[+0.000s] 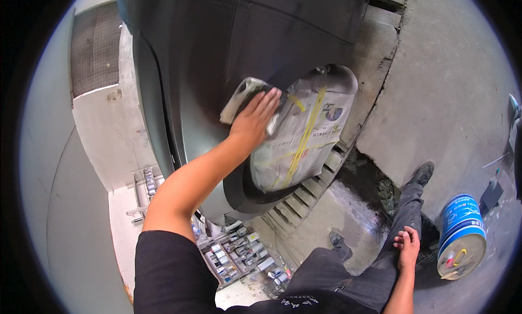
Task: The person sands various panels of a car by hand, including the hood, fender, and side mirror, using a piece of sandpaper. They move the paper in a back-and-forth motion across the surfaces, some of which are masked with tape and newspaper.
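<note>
Cloth (236,104) lies beneath flat left hand (254,117) beside newspaper (283,137), half-curled right hand (407,245) near drum (461,233).

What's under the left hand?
A pale cloth lies between the left hand and the grey car panel. The panel's surface directly beneath is covered, so its condition can't be seen.

My head cam (L of the pair, fisheye) looks steeply down from up top: own sleeve (168,270) close at btm L, L hand (254,117) & R hand (407,248) further out, floor (451,91) beyond.
</note>
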`<action>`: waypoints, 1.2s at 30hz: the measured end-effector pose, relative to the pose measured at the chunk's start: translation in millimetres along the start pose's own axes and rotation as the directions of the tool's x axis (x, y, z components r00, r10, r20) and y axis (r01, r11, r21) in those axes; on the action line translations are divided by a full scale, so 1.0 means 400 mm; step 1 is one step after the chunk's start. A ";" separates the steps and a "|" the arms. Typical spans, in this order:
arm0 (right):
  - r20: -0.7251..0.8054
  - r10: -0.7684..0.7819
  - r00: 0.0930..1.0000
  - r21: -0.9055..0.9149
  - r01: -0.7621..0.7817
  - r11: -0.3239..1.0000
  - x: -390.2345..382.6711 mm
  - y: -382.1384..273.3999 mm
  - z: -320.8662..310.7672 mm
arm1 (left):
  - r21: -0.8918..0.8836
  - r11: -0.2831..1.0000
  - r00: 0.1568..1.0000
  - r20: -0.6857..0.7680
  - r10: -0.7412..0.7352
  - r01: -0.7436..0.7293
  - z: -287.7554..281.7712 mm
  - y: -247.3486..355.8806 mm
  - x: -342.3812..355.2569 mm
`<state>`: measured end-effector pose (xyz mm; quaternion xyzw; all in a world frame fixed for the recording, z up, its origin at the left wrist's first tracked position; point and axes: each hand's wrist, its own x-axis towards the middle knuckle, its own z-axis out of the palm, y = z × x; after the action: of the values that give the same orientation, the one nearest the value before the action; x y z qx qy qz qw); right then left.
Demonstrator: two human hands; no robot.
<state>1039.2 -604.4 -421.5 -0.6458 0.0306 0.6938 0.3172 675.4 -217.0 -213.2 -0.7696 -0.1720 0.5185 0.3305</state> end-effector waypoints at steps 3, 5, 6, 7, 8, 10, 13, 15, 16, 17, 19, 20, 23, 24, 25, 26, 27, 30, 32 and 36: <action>-0.019 -0.040 0.999 0.003 0.040 0.999 -0.029 0.077 0.027 | -0.047 0.999 1.000 -0.008 -0.017 0.016 0.048 0.127 -0.216; -0.013 -0.098 0.995 -0.015 0.098 0.995 -0.042 0.136 0.059 | -0.108 0.994 0.997 0.067 0.036 -0.028 0.086 0.225 -0.381; -0.006 -0.122 0.993 -0.035 0.122 0.992 -0.054 0.173 0.068 | -0.137 0.990 0.998 0.056 0.039 -0.031 0.128 0.294 -0.471; 0.022 -0.138 0.990 -0.002 0.138 0.990 -0.050 0.222 0.078 | -0.221 0.975 0.995 0.092 0.050 -0.029 0.154 0.358 -0.547; 0.035 -0.179 0.983 -0.044 0.180 0.983 -0.047 0.273 0.085 | -0.254 0.967 0.996 0.069 0.054 -0.035 0.188 0.429 -0.626; 0.084 -0.233 0.969 -0.280 0.248 0.927 -0.045 0.366 0.097 | -0.283 0.959 0.999 0.035 0.022 -0.011 0.264 0.570 -0.761; 0.110 -0.246 0.963 -0.432 0.269 0.861 -0.074 0.412 0.140 | -0.383 0.923 0.999 0.030 -0.035 0.044 0.296 0.669 -0.833; 0.134 -0.313 0.940 -0.494 0.337 0.802 -0.070 0.431 0.157 | -0.424 0.904 0.997 0.069 -0.027 0.054 0.287 0.677 -0.836; 0.157 -0.342 0.926 -0.507 0.373 0.777 -0.068 0.432 0.165 | -0.469 0.881 0.996 0.081 -0.030 0.064 0.283 0.679 -0.838; 0.174 -0.340 0.924 -0.537 0.379 0.754 -0.067 0.430 0.171 | -0.511 0.856 0.995 0.092 -0.030 0.073 0.278 0.675 -0.839; 0.218 -0.320 0.922 -0.586 0.386 0.713 -0.089 0.384 0.197 | -0.604 0.792 0.994 0.105 -0.026 0.085 0.267 0.678 -0.848; 0.223 -0.298 0.928 -0.597 0.372 0.711 -0.097 0.353 0.210 | -0.662 0.741 0.984 0.180 0.011 0.113 0.250 0.684 -0.849; 0.265 -0.232 0.936 -0.592 0.348 0.727 -0.099 0.250 0.230 | -0.841 0.503 0.883 0.376 0.282 0.198 0.154 0.622 -0.797; 0.282 -0.165 0.945 -0.558 0.301 0.773 -0.109 0.198 0.246 | -0.902 0.360 0.791 0.396 0.467 0.239 0.103 0.572 -0.776; 0.351 -0.128 0.927 -0.578 0.323 0.749 -0.131 0.144 0.272 | -0.927 0.138 0.693 0.354 0.629 0.349 0.124 0.608 -0.770; 0.412 -0.094 0.906 -0.594 0.345 0.727 -0.156 0.083 0.302 | -0.883 -0.242 0.804 0.214 0.554 0.402 0.149 0.665 -0.782; 0.474 -0.118 0.873 -0.559 0.402 0.725 -0.177 0.014 0.326 | -0.486 -0.597 0.765 0.316 0.562 0.639 0.066 0.583 -0.727; 0.721 -0.079 0.688 -0.435 0.539 0.721 -0.253 -0.155 0.428 | 0.588 -0.765 0.931 0.055 0.362 0.263 -0.048 0.602 -0.674; 0.792 0.008 0.610 -0.352 0.446 0.823 -0.332 -0.290 0.500 | 0.864 -0.494 0.995 -0.092 0.031 0.095 -0.134 0.539 -0.609; 0.915 0.010 0.403 -0.169 0.361 0.917 -0.392 -0.373 0.588 | 0.949 -0.315 0.962 -0.063 -0.267 -0.026 -0.215 0.426 -0.565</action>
<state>899.1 -442.1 -184.6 -0.2157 -0.3339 0.8859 0.2391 649.5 -506.1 -154.6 -0.1142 0.2070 0.4736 0.8484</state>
